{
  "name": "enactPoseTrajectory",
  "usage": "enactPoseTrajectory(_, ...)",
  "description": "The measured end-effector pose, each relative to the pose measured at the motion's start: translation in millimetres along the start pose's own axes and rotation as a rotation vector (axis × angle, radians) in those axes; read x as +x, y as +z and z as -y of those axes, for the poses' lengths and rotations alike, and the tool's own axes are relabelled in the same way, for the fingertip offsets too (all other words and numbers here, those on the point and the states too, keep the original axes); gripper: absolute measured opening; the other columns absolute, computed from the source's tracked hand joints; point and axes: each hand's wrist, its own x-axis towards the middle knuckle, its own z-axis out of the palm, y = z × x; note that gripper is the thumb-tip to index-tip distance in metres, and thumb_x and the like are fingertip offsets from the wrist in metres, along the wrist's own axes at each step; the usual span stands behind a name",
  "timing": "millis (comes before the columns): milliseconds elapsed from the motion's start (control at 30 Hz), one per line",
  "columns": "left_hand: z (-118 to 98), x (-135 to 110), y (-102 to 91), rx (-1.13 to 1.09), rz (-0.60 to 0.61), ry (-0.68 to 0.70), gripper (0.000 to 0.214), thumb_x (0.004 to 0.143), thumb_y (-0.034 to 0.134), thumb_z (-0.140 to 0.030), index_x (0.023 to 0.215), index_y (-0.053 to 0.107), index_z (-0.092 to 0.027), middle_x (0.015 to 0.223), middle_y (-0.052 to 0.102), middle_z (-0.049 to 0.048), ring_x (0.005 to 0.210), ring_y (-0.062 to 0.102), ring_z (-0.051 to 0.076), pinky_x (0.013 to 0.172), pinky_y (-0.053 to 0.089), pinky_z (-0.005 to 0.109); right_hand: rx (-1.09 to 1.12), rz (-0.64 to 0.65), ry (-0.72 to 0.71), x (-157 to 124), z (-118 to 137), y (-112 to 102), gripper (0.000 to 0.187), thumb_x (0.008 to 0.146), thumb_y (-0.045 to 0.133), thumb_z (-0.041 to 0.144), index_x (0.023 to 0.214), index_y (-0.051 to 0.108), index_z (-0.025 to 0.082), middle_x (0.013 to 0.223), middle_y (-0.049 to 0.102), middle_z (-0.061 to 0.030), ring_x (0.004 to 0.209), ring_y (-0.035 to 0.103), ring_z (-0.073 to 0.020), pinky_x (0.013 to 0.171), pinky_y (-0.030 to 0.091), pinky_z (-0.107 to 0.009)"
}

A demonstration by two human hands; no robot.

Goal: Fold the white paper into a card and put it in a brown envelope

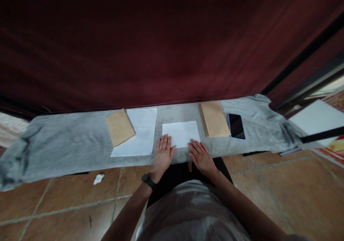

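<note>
A white sheet of paper (181,131), small enough to look folded, lies flat in front of me. My left hand (163,153) rests at its near left corner, fingers stretched out and flat. At the near right corner lies my right hand (201,157), also flat with its fingers extended. Neither hand grips anything. To the left is a larger white sheet (143,137), partly covered by a brown paper envelope (120,127) set at an angle. On the right sits a stack of brown envelopes (214,119), and beside it a phone (236,126) with a dark screen.
A grey cloth (72,140) covers the long narrow surface under the papers. Behind it hangs a dark red curtain (166,54). A white board-like sheet (318,121) is at the far right. A crumpled white scrap (98,179) lies on the tiled floor (282,187).
</note>
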Motion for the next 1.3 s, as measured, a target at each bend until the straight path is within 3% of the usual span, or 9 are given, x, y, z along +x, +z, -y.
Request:
enactPoseTrajectory(167,-13.4,-17.4,-4.2,-0.044,0.015,0.241,0.05,0.106,0.037,-0.034,0.153,0.043,-0.016,0.162,0.041,0.0087,0.154,0.029,0.024,0.126,0.031,0.047,0.077,0.002,-0.039,32.9,8.9,3.2,0.047,0.108,0.037,0.031,0.149,0.051,0.014,0.155,0.05,-0.0129,0.145,0.045,-0.0222,0.122,0.034,-0.044)
enactPoseTrajectory(333,-23.8,-21.4,5.5,-0.028,0.031,0.224,0.046,0.105,0.041,-0.035,0.142,0.056,-0.011,0.149,0.056,0.0136,0.15,0.037,0.028,0.124,0.032,0.052,0.078,0.061,-0.125,71.6,21.3,23.1,0.045,0.107,0.04,0.031,0.146,0.054,0.014,0.154,0.052,-0.0118,0.145,0.044,-0.0214,0.123,0.033,-0.043)
enactPoseTrajectory(633,-25.6,-21.6,2.0,-0.03,0.051,0.215,0.058,0.103,0.044,-0.049,0.154,0.043,-0.022,0.16,0.043,0.0066,0.153,0.03,0.029,0.125,0.028,0.056,-0.028,0.027,0.018,109.8,2.6,32.4,0.046,0.107,0.04,0.034,0.149,0.051,0.019,0.159,0.044,-0.0086,0.145,0.043,-0.0274,0.122,0.029,-0.051)
enactPoseTrajectory(800,-24.7,-20.0,0.0,-0.045,0.053,0.224,0.055,0.104,0.042,-0.048,0.154,0.042,-0.026,0.16,0.044,0.0045,0.153,0.032,0.028,0.125,0.028,0.056,-0.059,-0.006,0.101,118.0,-4.1,33.5,0.046,0.107,0.038,0.034,0.15,0.05,0.023,0.16,0.043,-0.0082,0.146,0.042,-0.0288,0.121,0.027,-0.054)
enactPoseTrajectory(900,-25.5,-18.4,-1.2,-0.056,0.065,0.215,0.053,0.104,0.041,-0.048,0.151,0.047,-0.024,0.159,0.046,0.0045,0.152,0.034,0.029,0.124,0.029,0.056,-0.057,-0.007,0.155,119.3,-0.1,32.9,0.048,0.108,0.037,0.037,0.15,0.051,0.018,0.16,0.044,-0.0116,0.145,0.043,-0.0296,0.121,0.028,-0.052)
enactPoseTrajectory(1000,-27.0,-18.1,-3.0,-0.06,0.072,0.202,0.05,0.105,0.04,-0.047,0.147,0.051,-0.024,0.157,0.049,0.005,0.151,0.036,0.029,0.123,0.031,0.056,-0.041,-0.001,0.111,118.4,4.8,32.7,0.049,0.108,0.038,0.038,0.149,0.051,0.016,0.16,0.044,-0.0122,0.146,0.042,-0.0286,0.123,0.026,-0.05)
enactPoseTrajectory(1100,-28.0,-15.7,-6.3,-0.081,0.064,0.184,0.046,0.105,0.039,-0.043,0.144,0.054,-0.025,0.154,0.053,0.0048,0.148,0.04,0.028,0.123,0.032,0.056,-0.043,0.011,0.065,115.0,4.2,33.7,0.046,0.106,0.043,0.035,0.149,0.052,0.022,0.161,0.041,-0.0098,0.148,0.039,-0.0304,0.124,0.021,-0.056)
enactPoseTrajectory(1233,-27.3,4.1,-8.4,-0.138,0.034,0.131,0.045,0.107,0.033,-0.035,0.142,0.056,-0.018,0.147,0.059,0.0093,0.141,0.05,0.024,0.123,0.037,0.046,-0.061,0.01,0.094,109.0,-2.0,34.9,0.048,0.105,0.044,0.034,0.151,0.049,0.024,0.162,0.039,-0.0112,0.149,0.036,-0.034,0.121,0.021,-0.064)
enactPoseTrajectory(1300,-26.1,23.2,-6.2,-0.147,0.007,0.093,0.048,0.107,0.03,-0.033,0.145,0.052,-0.013,0.15,0.056,0.0123,0.143,0.048,0.024,0.122,0.037,0.043,-0.067,0.013,0.084,106.9,-3.4,34.5,0.049,0.104,0.044,0.033,0.153,0.047,0.024,0.163,0.037,-0.012,0.15,0.034,-0.0349,0.12,0.02,-0.065)
